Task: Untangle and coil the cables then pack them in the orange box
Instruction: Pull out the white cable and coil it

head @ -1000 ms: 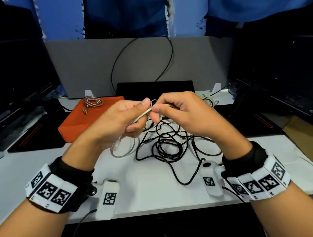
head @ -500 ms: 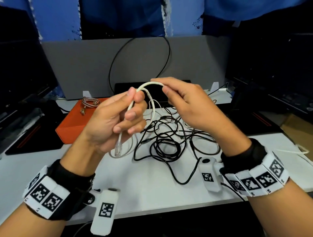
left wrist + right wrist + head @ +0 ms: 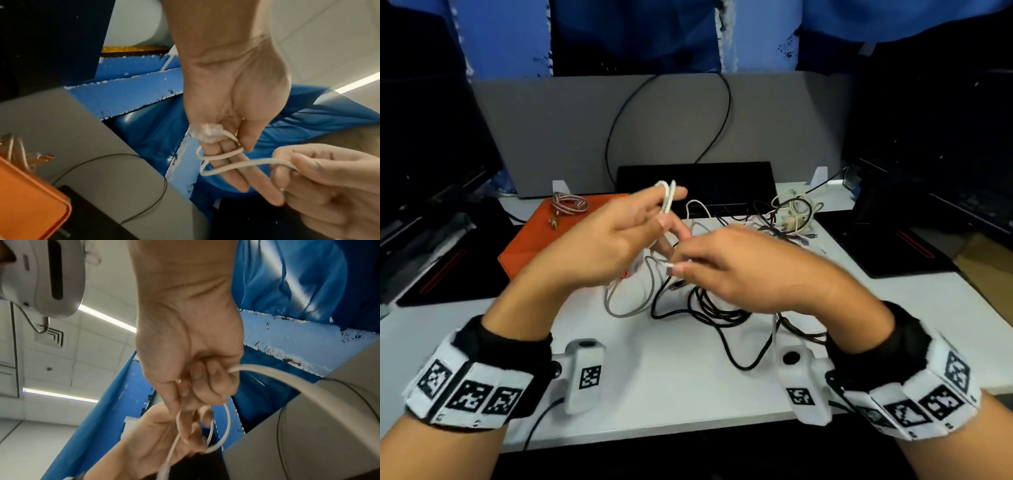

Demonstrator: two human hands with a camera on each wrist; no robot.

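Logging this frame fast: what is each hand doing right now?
Left hand: fingers straight, white cable looped around them, thumb pinning it.
Right hand: fingers curled, gripping the same white cable.

— Where do we have our hands? 
— Both raised over the middle of the desk [image 3: 661, 383], our left hand [image 3: 599, 250] just left of our right hand [image 3: 750, 270], with one cable [image 3: 667, 198] looped over the left fingers and running across into the right.

— And under them? 
— A tangle of cables [image 3: 715, 308] lies on the desk below and slightly right. A second bundle [image 3: 792, 212] sits farther back on the right.

— The box [image 3: 544, 240]? 
— Left of the tangle, behind our left hand, with a coiled cable [image 3: 568, 205] in its far part.

— Behind everything? 
— A panel [image 3: 571, 137] stands along the back edge, a flat slab [image 3: 698, 181] at its foot.
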